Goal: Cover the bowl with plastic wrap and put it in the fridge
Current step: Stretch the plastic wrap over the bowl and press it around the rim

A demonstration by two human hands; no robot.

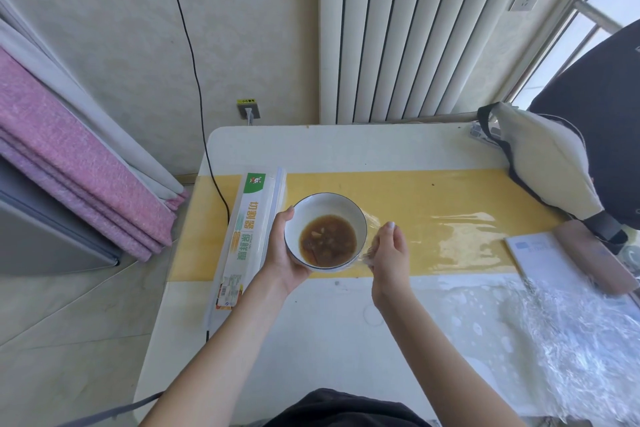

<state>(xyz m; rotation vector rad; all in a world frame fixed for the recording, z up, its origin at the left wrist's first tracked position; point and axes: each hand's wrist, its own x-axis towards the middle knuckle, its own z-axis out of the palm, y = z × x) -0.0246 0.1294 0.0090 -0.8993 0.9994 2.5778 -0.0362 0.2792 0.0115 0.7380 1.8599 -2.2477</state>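
A white bowl (325, 215) with a dark rim holds brown liquid and sits over the yellow strip of the table. My left hand (282, 253) cups the bowl's left side and bottom, thumb on the rim. My right hand (389, 253) presses clear plastic wrap (372, 243) against the bowl's right side; the film clings around that edge. Whether wrap spans the whole bowl top is hard to tell. The plastic wrap box (247, 236), white and green, lies just left of the bowl.
Loose plastic wrap (571, 333) is spread over the table's right part. A notebook (543, 263) and a beige bag (547, 159) sit at the right. A grey fridge (38, 229) stands at far left under pink cloth (69, 156). A black cable (218, 184) runs behind the box.
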